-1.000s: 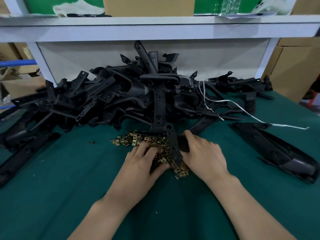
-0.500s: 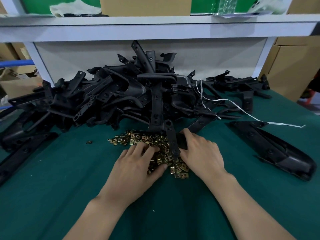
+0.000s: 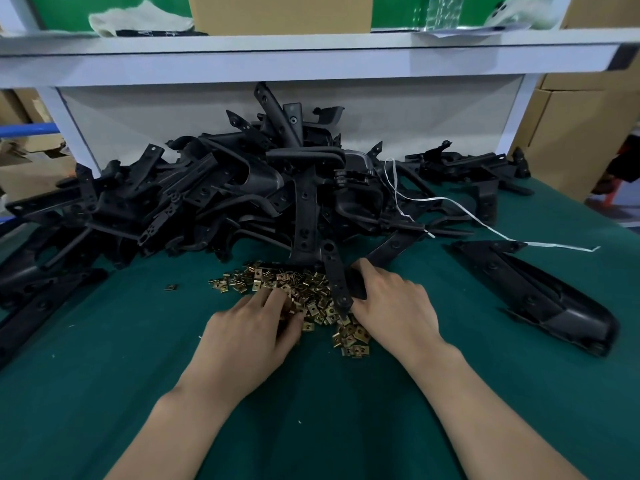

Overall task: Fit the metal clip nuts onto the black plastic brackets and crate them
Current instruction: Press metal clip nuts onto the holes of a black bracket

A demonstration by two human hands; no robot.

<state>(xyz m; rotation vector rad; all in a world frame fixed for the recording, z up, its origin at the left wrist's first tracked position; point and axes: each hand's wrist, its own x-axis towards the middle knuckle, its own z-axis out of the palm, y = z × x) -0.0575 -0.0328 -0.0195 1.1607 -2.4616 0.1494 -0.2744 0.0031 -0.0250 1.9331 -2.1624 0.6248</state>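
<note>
Green counter (image 3: 311, 427) up front. Left hand (image 3: 249, 330) dug curled fingers into the clip nuts (image 3: 263, 282); any pinch was hidden, so I cannot tell. Right hand (image 3: 394, 306) gripped one black bracket (image 3: 337, 278) lying across that pile, with the bracket heap (image 3: 214, 202) behind. Risk: raking could scatter nuts, and a loose hold could seat a clip crooked.

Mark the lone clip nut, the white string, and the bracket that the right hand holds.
lone clip nut (image 3: 171, 287): head view, its centre.
white string (image 3: 561, 246): head view, its straight right-hand stretch.
held bracket (image 3: 335, 275): head view, middle of its flat holed strip.
</note>
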